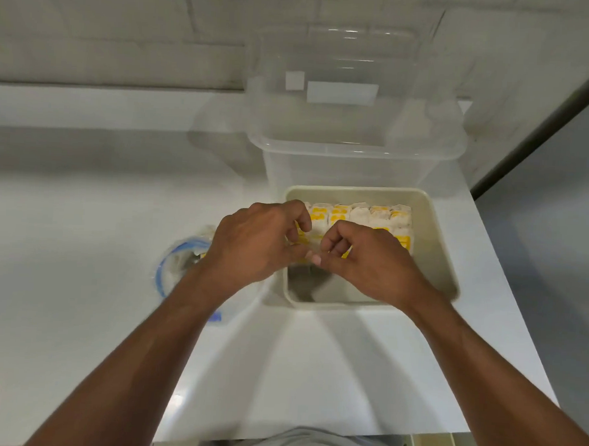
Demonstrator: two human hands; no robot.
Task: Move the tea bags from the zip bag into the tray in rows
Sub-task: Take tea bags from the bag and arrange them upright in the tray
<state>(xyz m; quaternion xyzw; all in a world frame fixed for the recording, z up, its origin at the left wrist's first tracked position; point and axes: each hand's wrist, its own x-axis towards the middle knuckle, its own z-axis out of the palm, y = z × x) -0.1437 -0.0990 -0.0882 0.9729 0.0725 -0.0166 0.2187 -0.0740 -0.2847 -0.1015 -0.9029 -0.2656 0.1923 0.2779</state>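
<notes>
Now, left of your grip, the zip bag (181, 264) lies on the counter (82, 211). Your left hand (254, 241) and right hand (363, 257) together pinch a tea bag (310, 244) over the tray (435, 244). Just beyond your fingertips stand the rowed tea bags (372, 215), their yellow print too blurred to read.

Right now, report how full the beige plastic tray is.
Partly full: the beige plastic tray holds yellow-and-white tea bags at its far side; near floor bare.
</notes>
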